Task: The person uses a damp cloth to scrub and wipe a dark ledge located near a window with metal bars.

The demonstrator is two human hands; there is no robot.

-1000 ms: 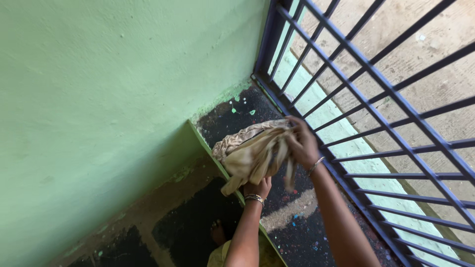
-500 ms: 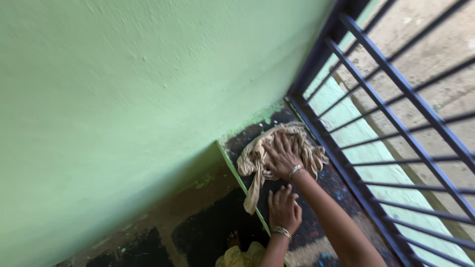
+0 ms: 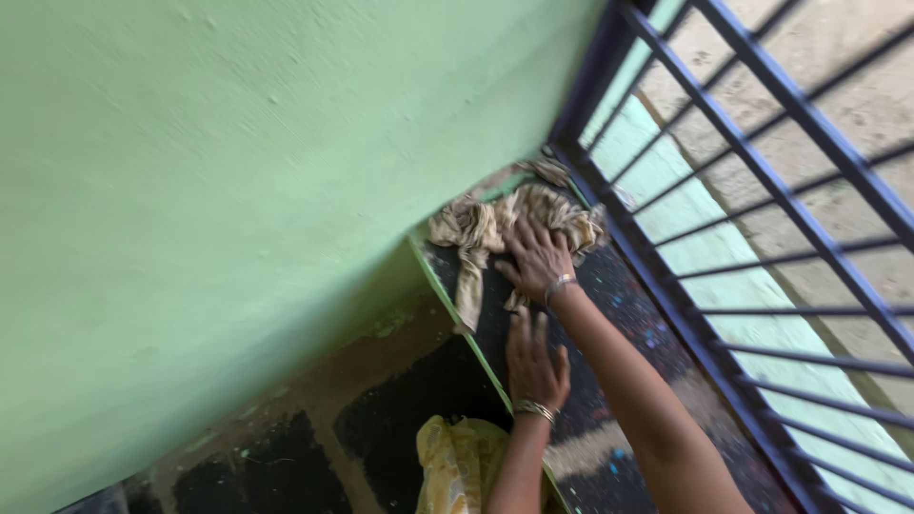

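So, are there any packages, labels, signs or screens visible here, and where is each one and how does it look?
None in view: no package, label, sign or screen.
What is there: a crumpled beige cloth under the right hand on a dark ledge.
The left hand lies flat on the ledge, nearer the person.
Plain green wall on one side, blue bars on the other.

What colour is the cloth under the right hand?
Beige with faint brownish stripes; the cloth under the right hand shows in the head view.
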